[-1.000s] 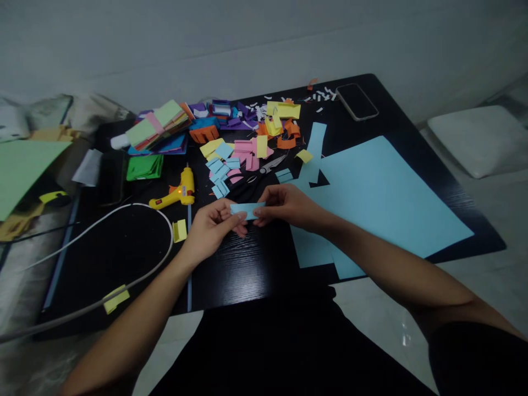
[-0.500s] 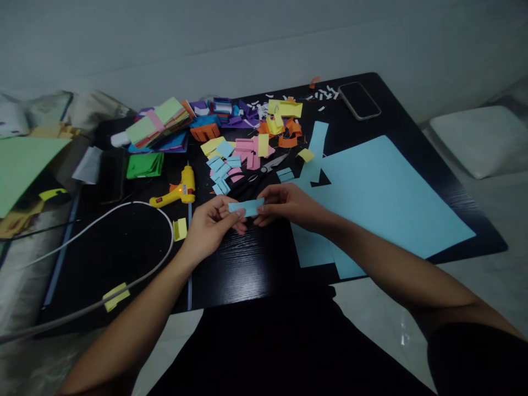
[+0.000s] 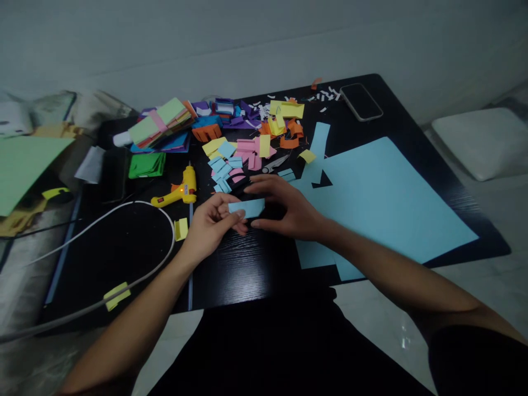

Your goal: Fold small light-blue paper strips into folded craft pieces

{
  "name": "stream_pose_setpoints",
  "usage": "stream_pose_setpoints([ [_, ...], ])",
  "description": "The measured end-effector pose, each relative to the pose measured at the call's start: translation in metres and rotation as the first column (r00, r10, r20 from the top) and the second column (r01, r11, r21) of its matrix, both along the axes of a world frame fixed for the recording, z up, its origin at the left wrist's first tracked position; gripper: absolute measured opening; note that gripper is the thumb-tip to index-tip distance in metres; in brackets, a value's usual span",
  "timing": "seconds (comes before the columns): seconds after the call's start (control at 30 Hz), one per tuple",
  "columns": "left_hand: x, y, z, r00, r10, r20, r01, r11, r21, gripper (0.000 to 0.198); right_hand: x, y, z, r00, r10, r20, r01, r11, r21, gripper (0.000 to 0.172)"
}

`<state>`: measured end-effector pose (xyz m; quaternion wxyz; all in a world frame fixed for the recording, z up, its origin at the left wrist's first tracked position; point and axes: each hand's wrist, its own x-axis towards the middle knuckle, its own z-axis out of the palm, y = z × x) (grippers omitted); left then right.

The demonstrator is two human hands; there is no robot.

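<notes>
1 blue paper strip (image 3: 252, 207) pinched by the left hand (image 3: 212, 221), its end flanked by the spread, unclenched right hand (image 3: 291, 208), 1 glue gun (image 3: 188, 186), 1 pair of scissors (image 3: 275, 165)

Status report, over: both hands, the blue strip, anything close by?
Left hand pinching blue paper strip. Right hand open at the strip's other end. Scissors just beyond, partly hidden by right hand.

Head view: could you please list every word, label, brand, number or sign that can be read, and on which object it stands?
No text can be read.
Yellow glue gun: small marks, too blurred to read.
Phone: dark screen, no characters visible.
Light-blue paper strip in the left hand: no writing visible.
</notes>
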<state>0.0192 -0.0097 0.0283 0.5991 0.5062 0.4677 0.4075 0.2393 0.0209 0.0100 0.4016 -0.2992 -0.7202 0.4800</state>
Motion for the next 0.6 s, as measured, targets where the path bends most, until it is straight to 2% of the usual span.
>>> stream_pose_setpoints([
  [0.07, -0.002, 0.000, -0.002, 0.999, -0.005, 0.037, 0.005, 1.000, -0.013, 0.037, -0.002, -0.003, -0.001, 0.998, -0.035, 0.058, 0.020, 0.971, 0.236, 0.024],
  [0.13, -0.005, 0.000, -0.004, 0.998, -0.040, 0.047, 0.040, 0.999, -0.011, 0.041, -0.003, -0.005, -0.003, 0.996, -0.054, 0.070, 0.030, 0.951, 0.309, 0.008],
  [0.17, -0.006, 0.001, -0.005, 0.998, -0.048, 0.026, 0.048, 0.999, 0.019, 0.039, -0.004, -0.006, -0.004, 0.995, -0.067, 0.069, 0.043, 0.953, 0.300, 0.008],
  [0.23, -0.008, 0.000, -0.005, 0.996, -0.015, -0.086, 0.029, 0.985, 0.171, 0.033, -0.005, -0.007, -0.006, 0.993, -0.106, 0.056, 0.090, 0.965, 0.245, 0.009],
  [0.3, -0.008, -0.001, -0.004, 0.969, 0.065, -0.237, 0.032, 0.924, 0.381, 0.029, -0.005, -0.009, -0.006, 0.989, -0.145, 0.038, 0.136, 0.974, 0.181, 0.010],
  [0.37, -0.007, -0.004, -0.003, 0.925, 0.123, -0.360, 0.087, 0.853, 0.515, 0.023, -0.006, -0.010, -0.006, 0.986, -0.165, 0.013, 0.162, 0.978, 0.133, 0.008],
  [0.47, -0.004, -0.008, -0.003, 0.885, 0.180, -0.430, 0.102, 0.825, 0.556, 0.011, -0.008, -0.012, -0.005, 0.986, -0.167, 0.002, 0.167, 0.984, 0.061, 0.010],
  [0.6, -0.002, -0.011, -0.004, 0.877, 0.237, -0.418, 0.010, 0.861, 0.508, 0.009, -0.010, -0.014, -0.003, 0.981, -0.190, 0.046, 0.194, 0.978, -0.083, 0.017],
])
